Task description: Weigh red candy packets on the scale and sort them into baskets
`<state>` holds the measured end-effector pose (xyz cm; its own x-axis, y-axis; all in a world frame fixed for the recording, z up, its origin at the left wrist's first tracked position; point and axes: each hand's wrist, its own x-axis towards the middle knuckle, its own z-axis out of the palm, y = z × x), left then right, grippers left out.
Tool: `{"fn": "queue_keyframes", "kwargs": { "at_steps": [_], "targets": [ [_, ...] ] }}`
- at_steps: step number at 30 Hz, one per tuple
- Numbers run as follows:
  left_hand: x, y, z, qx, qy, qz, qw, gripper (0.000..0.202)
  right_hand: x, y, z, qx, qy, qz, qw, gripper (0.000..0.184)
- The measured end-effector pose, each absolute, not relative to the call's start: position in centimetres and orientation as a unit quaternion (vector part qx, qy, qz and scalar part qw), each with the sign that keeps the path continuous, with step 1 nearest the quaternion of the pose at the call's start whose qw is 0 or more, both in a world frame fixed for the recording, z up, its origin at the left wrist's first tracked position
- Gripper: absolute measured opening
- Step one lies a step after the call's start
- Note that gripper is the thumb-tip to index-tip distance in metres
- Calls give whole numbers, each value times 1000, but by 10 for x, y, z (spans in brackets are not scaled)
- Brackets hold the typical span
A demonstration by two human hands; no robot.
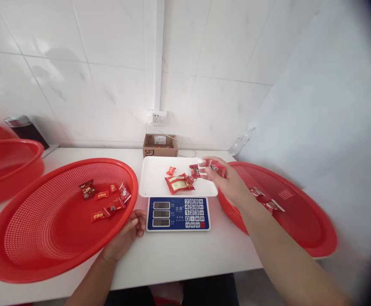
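Candy (pixel 217 168) is pinched in the right hand (pixel 229 182) over the right end of the tray (pixel 153 172), a larger packet (pixel 177 184) lying leftward, while the farther left hand (pixel 130 229) curls loosely, seemingly empty, beside the scale (pixel 178 217).

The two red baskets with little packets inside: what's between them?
In the head view, a scale with packets on its white tray stands there. The left hand is beside it; the right hand holds a red packet by the tray.
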<state>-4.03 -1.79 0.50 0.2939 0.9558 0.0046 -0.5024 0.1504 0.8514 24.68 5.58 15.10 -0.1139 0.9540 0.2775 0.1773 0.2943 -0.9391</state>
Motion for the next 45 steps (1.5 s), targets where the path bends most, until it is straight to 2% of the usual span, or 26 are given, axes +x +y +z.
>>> {"fn": "queue_keyframes", "kwargs": {
  "at_steps": [4,8,11,14,17,23,28,32,35,38,45],
  "targets": [
    [-40,-18,5,357,279,536,712,21,256,16,120,-470,-563,444,514,32],
    [-42,-17,4,332,271,550,717,21,267,-4,95,-534,-507,420,530,32],
    [-42,-16,3,332,271,549,718,21,274,-6,90,-580,-561,379,454,32],
    [-42,-16,3,334,273,550,715,21,276,2,91,-613,-624,271,403,28],
    [-42,-16,3,338,277,549,713,21,272,12,92,-618,-635,206,414,27],
    [-41,-16,2,340,287,550,707,19,261,13,89,-598,-612,278,436,31],
    [-42,-16,2,345,289,545,707,20,262,17,90,-627,-600,214,449,27],
    [-43,-15,1,346,292,545,706,21,262,43,90,-589,-632,183,469,27],
    [-43,-14,-1,348,294,545,704,22,257,62,93,-557,-679,180,443,35],
    [-43,-14,-1,355,298,545,699,21,251,65,95,-553,-703,129,428,40],
    [-41,-16,4,349,303,547,698,19,268,13,86,-569,-659,60,489,29]
  ]
}}
